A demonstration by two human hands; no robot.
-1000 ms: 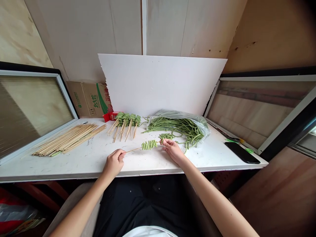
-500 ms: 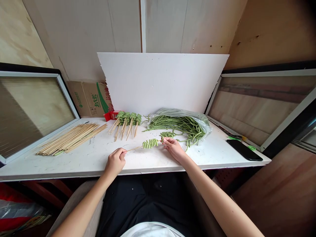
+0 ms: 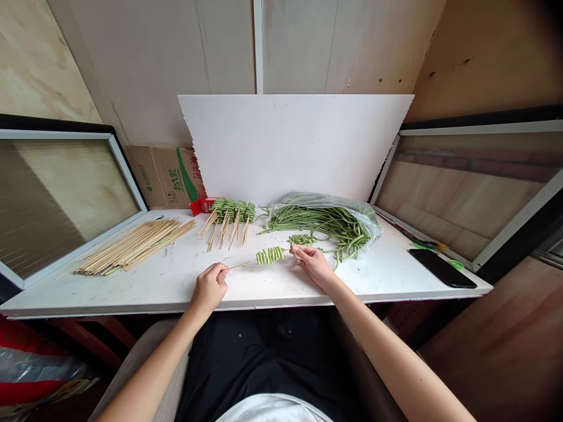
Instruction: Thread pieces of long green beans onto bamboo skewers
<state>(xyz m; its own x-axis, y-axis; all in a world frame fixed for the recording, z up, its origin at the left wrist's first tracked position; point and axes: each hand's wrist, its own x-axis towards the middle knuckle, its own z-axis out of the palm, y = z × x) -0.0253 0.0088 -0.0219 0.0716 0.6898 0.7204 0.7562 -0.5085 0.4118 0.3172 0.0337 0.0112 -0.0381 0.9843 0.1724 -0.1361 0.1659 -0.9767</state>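
My left hand (image 3: 211, 287) is closed around the blunt end of a bamboo skewer (image 3: 241, 265), which points right over the front of the table. A long green bean (image 3: 270, 255) is threaded on it in zigzag folds near the tip. At that tip, my right hand (image 3: 313, 264) pinches with thumb and fingers, and a bit of green bean shows at the fingertips. Just behind them lies a small heap of cut bean bits (image 3: 301, 239). Further back, a clear plastic bag (image 3: 373, 225) holds many loose long beans (image 3: 316, 220).
Bare bamboo skewers (image 3: 136, 246) lie piled at left. Several finished bean skewers (image 3: 231, 214) rest at the back beside a red box (image 3: 196, 207). A black phone (image 3: 442, 268) and scissors (image 3: 424, 242) lie at right. A white board (image 3: 294, 146) stands behind the table.
The whole view has shifted slightly, so things appear a little further right. Both hands keep nearly the same hold on the skewer and bean.
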